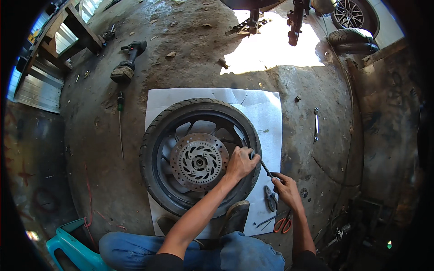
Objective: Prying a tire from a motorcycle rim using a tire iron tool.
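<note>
A motorcycle wheel (150, 149) with a black tyre lies flat on a white sheet (271, 117), its perforated brake disc (181, 153) facing up. My left hand (242, 163) is closed over the wheel's right side, fingers pinched at the upper end of a thin dark rod (266, 169). Beyond the tyre's right edge, my right hand (287, 190) grips the rod's lower end. The exact tip of the rod is hidden by my left fingers. Pliers (271, 198) lie just left of my right hand, and orange-handled scissors (283, 224) are below it.
A cordless power tool (129, 62) and a long green-handled screwdriver (120, 122) lie on the floor at left. To the right is a wrench (316, 124). A teal plastic stool (74, 248) stands at lower left; tyres (352, 40) sit at far right. My shoe (235, 217) borders the wheel.
</note>
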